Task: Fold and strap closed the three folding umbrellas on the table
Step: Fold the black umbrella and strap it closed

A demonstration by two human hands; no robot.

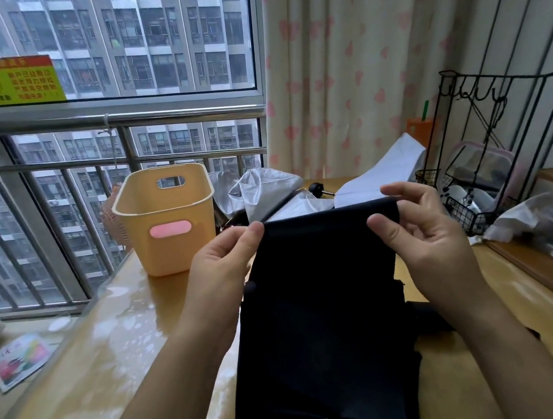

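The black umbrella (317, 308) hangs in front of the person, above the near edge of the surface (118, 348), its dark canopy held up as a flat panel. The left hand (220, 260) pinches one top corner and the right hand (425, 226) pinches the other, fingers (382, 228) clamped on the cloth's upper hem. That hem runs straight across between the two hands, while the panel's long axis drops away from them toward the person's lap, so both hands are equally near. The next fold probably means bringing one corner across to the other. Farther back, a silver umbrella (265, 184) lies loose beside a yellow basket (167, 228). Whether the white cloth (390, 165) to its right belongs to a third umbrella is unclear.
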